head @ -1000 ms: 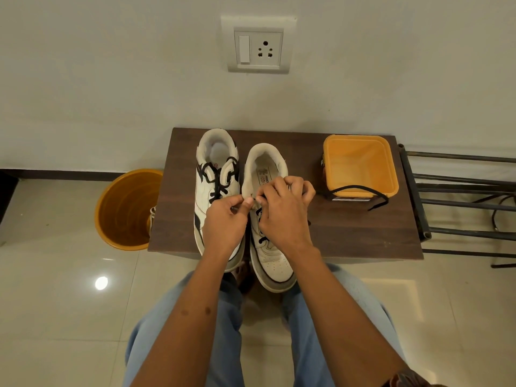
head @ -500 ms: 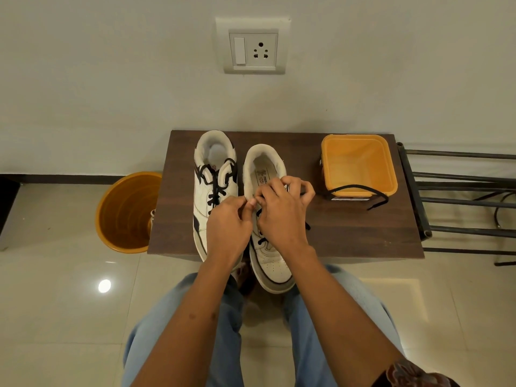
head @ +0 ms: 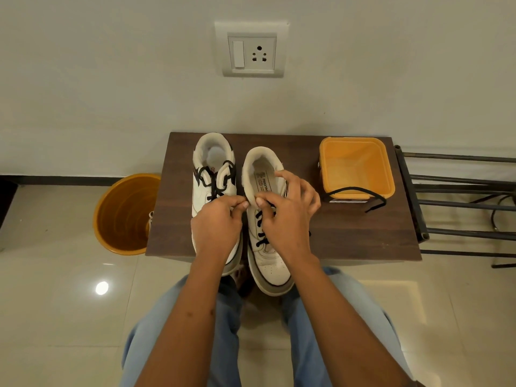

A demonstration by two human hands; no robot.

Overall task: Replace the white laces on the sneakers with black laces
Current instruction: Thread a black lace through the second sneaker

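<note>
Head view showed you seated at the wooden table (head: 349, 238) at frame centre, both sneakers set side by side with toes toward you so the eyelets faced up within reach. Your left hand (head: 216, 227) had thumb and forefinger pinched together at the left edge of the right sneaker (head: 268, 261), apparently on a black lace end, though the lace itself was too small to confirm. Your right hand (head: 287, 219) curled over that shoe's tongue, thumb pressed near the top eyelets, probably to steady the upper for threading. The left sneaker (head: 213, 174) already carried a black lace (head: 212, 185). A spare black lace (head: 360, 191) draped over the orange tub (head: 356, 166) at right. An orange bucket (head: 125, 213) stood on the floor at left.
</note>
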